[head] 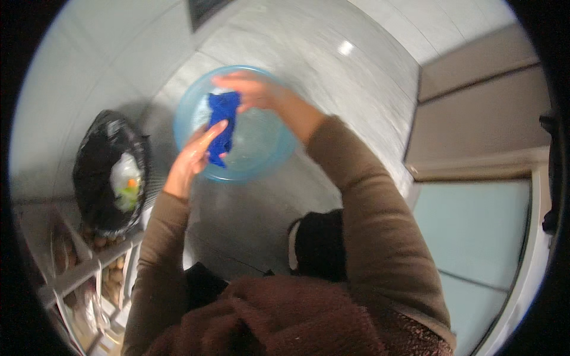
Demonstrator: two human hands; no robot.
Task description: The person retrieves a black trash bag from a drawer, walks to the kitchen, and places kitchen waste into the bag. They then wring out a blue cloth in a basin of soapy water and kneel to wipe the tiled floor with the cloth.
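A blue cloth (223,116) hangs lengthwise above a round, light-blue translucent plastic basin (231,179) that stands on the grey floor and appears to hold water. My left hand (196,149) grips the lower part of the cloth, thumb lying across its front. At the cloth's upper right edge is my right hand (251,90), blurred, its fingers stretched out to the left over the top; whether they pinch the cloth is not plain.
Left of the basin stands a bin lined with a black bag (91,164), a knotted plastic bag (125,178) of scraps inside. A rack (78,278) with potato-like produce is at the lower left. Brown cabinet fronts (472,120) and a pale-panelled door (476,227) are at the right.
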